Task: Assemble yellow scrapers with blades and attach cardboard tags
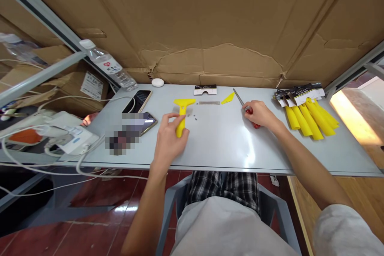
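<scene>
My left hand (171, 136) has its fingers closed around the handle of a yellow scraper (181, 108), whose wide head points away from me. To the right, my right hand (260, 113) grips a screwdriver (239, 97) by its red handle, with the shaft pointing to the back left. Between the hands, a few tiny screws (195, 117) lie close to the scraper. Behind them rest a thin flat blade (209, 103) and a yellow triangular plate (228, 98). A black-and-white card (205, 90) lies at the back of the table.
Several yellow scrapers (312, 118) with black cards are heaped at the right. Two phones (141, 101) lie on the left, near a white oval object (157, 83) and a leaning bottle (109, 66). White cables and a power adapter (76, 138) crowd the left edge. Cardboard (216, 20) walls the back.
</scene>
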A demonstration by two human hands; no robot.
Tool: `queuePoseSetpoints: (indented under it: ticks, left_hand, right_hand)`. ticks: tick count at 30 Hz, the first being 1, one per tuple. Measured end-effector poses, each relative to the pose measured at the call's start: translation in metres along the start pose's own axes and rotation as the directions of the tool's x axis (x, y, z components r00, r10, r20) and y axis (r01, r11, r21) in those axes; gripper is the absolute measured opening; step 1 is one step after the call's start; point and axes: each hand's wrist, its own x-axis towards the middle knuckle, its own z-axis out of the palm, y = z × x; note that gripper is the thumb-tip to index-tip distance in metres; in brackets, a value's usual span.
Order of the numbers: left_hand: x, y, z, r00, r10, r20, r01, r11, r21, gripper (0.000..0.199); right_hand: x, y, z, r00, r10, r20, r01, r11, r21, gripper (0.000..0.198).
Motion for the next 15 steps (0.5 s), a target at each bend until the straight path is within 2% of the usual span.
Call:
queuePoseSetpoints:
  ticks: [4,7,12,15]
  left_hand:
    - [-0.032,0.045,0.017,0.985,0.109,0.134,-0.101,0.993,-0.066,0.05]
    - [-0.045,0.068,0.033,0.957,0.162,0.241,-0.148,0.986,-0.074,0.052]
    - [-0.046,0.086,0.049,0.911,0.163,0.379,-0.179,0.984,0.006,0.051]
    - [-0.035,0.086,0.047,0.917,0.172,0.36,-0.205,0.977,0.055,0.048]
  right_hand:
    - [0.0,0.005,0.0,0.999,0.011,-0.034,-0.012,1.0,-0.014,0.04]
    - [-0.003,0.008,-0.003,0.998,0.03,-0.05,-0.031,0.999,-0.029,0.042]
    - [-0.006,0.026,-0.009,0.996,0.031,-0.088,-0.037,0.997,-0.07,0.044]
    - [-0.005,0.037,-0.01,0.992,0.034,-0.118,-0.045,0.995,-0.092,0.045]
